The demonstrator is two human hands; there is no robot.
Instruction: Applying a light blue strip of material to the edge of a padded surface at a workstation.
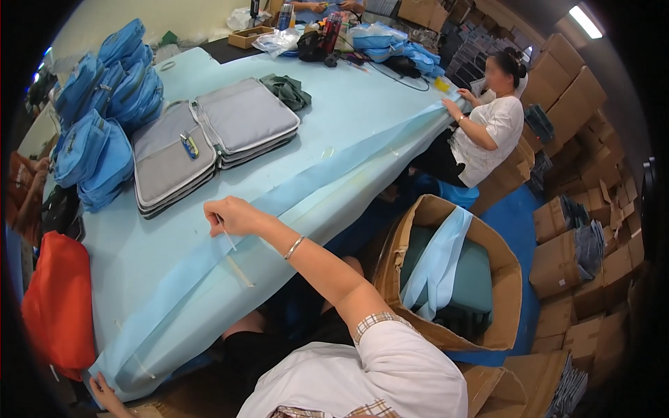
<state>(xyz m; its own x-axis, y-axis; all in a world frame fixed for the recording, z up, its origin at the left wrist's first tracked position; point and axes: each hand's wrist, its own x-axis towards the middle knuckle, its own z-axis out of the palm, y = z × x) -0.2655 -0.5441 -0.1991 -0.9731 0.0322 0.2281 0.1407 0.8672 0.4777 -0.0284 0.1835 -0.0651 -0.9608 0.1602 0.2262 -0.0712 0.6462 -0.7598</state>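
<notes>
A long, pale blue fabric strip (306,182) runs along the table's near edge. At the lower left corner, my left hand (104,394) pinches the strip's near end against the edge. My right hand (233,214) is closed around a thin, whitish stick-like tool (228,235), held just over the strip; its exact kind is unclear. At the far right, a seated person's hands (456,104) hold the strip's other end. Short pale tape-like pieces (240,272) lie on the light blue cloth hanging near my right forearm.
Grey laptop-sleeve-like panels (247,115) lie stacked on the table (334,104), beside blue bags (104,150). A red bag (59,306) is at left. An open carton (512,279) with dark green items and blue strips stands at my right. Boxes (557,261) line the right side.
</notes>
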